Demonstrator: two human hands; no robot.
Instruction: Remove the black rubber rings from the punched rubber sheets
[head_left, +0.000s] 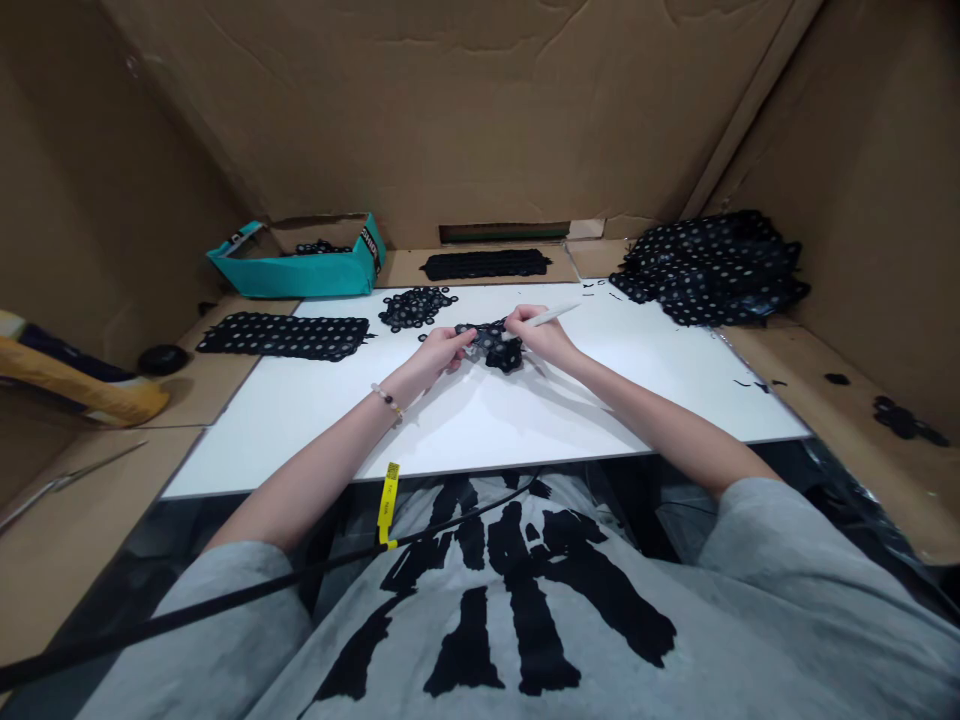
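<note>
- My left grip (439,358) is closed on a crumpled black sheet punched with round holes (491,345), over the middle of the white worktop (480,420).
- My right grip (538,335) is closed on a white stylus (555,315), pressing against the same sheet.
- A teal box (300,275) holds black rings (321,248).
- A black band on the box (370,248) has lettering too small to read.

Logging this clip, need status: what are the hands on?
Left hand holding black perforated sheet; right hand holding white pen-like tool over it. Similar sheets lie farther off.
</note>
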